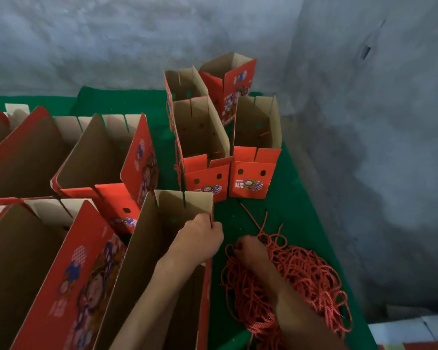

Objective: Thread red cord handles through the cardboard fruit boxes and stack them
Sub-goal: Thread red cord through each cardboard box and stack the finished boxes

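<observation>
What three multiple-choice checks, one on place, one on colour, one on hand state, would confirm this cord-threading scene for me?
1. Where does the tangled pile of red twisted cords lie?
A. Inside an open box
B. On the green felt-like table cover, right of the nearest open red-and-brown cardboard box
C. On the grey wall

2. What colour are the box insides?
A. Plain brown
B. White
C. Green

3. What is the left hand doing?
A. Hanging idle
B. Lying flat on the cover
C. Gripping the nearest box's right wall edge

Answers: 1 B, the cords sit on the cover beside the box, under the right hand. 2 A, every open box shows bare brown cardboard inside. 3 C, its fingers curl over the wall's top edge.
</observation>
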A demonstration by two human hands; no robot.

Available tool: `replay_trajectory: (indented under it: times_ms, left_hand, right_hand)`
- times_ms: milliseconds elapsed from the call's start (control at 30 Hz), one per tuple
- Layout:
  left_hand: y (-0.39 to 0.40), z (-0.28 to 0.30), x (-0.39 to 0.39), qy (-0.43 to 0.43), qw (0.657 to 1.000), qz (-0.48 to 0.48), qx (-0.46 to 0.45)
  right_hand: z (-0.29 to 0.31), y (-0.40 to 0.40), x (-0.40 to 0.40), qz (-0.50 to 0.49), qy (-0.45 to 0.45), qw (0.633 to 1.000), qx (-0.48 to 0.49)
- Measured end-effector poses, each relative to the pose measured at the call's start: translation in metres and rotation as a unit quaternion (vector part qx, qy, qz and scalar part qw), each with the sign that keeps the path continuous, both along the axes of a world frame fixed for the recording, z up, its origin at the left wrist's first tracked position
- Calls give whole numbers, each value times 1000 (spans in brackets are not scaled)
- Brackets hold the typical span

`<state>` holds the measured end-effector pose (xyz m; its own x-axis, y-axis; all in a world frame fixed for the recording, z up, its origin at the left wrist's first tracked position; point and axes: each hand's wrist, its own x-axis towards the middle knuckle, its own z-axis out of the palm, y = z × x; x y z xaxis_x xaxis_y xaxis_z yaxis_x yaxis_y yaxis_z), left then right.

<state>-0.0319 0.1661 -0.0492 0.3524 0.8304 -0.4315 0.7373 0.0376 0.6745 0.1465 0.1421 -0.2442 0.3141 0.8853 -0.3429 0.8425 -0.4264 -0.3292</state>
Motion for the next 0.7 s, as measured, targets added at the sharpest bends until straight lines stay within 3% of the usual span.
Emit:
replay_trajectory:
  times_ms: [267,400,467,567,700]
  left_hand:
    - [7,-8,-4,-14,997,14,-74]
    - [7,-10,-6,-19,993,21,-110]
    - [6,-9,-7,-32,991,31,-126]
    - [6,-9,-9,-37,990,43,-128]
    - [7,-9,-10,-37,988,46,-141]
  right_hand:
    - [14,3,-1,1,12,1000,5]
    - [14,-3,3,48,-46,996,-67]
    - [8,-7,3,47,-19,996,-74]
    - [7,-10,3,22,33,999,-34]
    - [24,-8,6,3,86,990,110]
